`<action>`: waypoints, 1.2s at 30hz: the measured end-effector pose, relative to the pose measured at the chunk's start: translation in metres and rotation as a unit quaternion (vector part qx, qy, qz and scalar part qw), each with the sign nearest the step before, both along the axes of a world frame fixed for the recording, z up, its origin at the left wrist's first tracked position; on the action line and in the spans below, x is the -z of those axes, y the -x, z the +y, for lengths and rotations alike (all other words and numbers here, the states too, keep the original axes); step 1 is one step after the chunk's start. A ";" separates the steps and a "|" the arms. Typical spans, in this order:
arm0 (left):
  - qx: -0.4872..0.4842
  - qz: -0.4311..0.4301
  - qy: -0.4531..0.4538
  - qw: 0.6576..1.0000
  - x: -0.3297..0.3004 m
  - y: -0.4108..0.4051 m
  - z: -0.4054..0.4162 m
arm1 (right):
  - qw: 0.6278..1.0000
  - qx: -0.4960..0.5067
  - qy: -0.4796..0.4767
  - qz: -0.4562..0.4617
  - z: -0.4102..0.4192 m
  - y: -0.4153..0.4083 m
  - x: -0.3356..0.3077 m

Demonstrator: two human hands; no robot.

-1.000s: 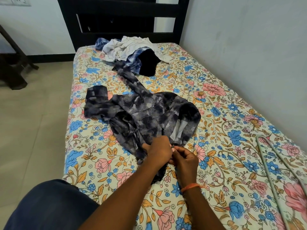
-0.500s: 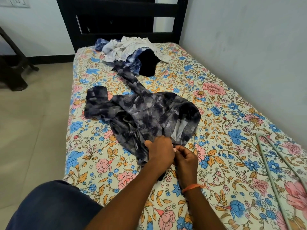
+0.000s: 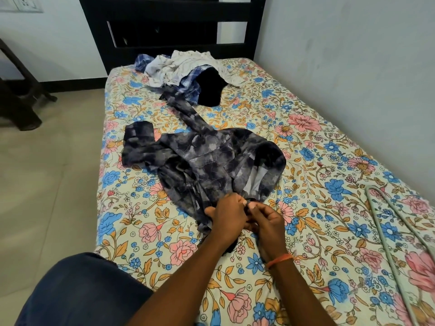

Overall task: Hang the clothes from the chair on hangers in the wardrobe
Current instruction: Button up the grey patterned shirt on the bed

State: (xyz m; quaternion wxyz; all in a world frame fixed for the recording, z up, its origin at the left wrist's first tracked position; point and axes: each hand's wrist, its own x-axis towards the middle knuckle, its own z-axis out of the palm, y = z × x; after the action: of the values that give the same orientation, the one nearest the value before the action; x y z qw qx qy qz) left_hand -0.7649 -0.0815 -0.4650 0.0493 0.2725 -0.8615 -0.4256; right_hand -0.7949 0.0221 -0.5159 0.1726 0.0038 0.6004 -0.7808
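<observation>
A dark blue-grey patterned shirt [image 3: 202, 163] lies spread on the floral bedsheet [image 3: 317, 208]. My left hand [image 3: 227, 216] and my right hand [image 3: 264, 221] meet at its near edge, and the fingertips of both pinch the cloth there. What sits between the fingertips is too small to make out. A pale grey hanger [image 3: 386, 234] lies on the bed to the right of my hands. At the head of the bed lies a pile of other clothes [image 3: 186, 69]: white, blue checked and black pieces.
A black headboard [image 3: 169, 31] stands behind the pile. A grey wall [image 3: 353, 67] runs along the bed's right side. Tiled floor [image 3: 47, 184] lies to the left, with dark wooden furniture legs [image 3: 18, 100] at far left. My knee [image 3: 82, 290] shows at bottom left.
Both hands stay at the same spot on the shirt's near edge, with only small finger movements. The shirt and hanger have not moved.
</observation>
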 end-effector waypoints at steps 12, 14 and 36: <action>-0.060 0.027 0.038 0.997 0.009 -0.015 -0.027 | 0.947 0.152 -0.233 0.159 -0.037 -0.001 -0.023; -0.076 0.051 0.083 0.992 0.009 -0.023 -0.046 | 0.931 0.104 -0.259 0.235 -0.059 -0.001 -0.032; -0.515 0.186 -0.370 0.751 0.006 -0.031 -0.229 | 0.812 -0.347 -0.315 0.348 -0.263 0.038 -0.049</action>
State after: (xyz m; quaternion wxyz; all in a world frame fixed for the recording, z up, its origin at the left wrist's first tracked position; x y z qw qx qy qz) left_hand -0.7337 -0.3106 -0.4711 0.3151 0.5871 -0.3396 -0.6638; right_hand -0.8331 -0.2410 -0.4672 0.2009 -0.4227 0.7949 -0.3860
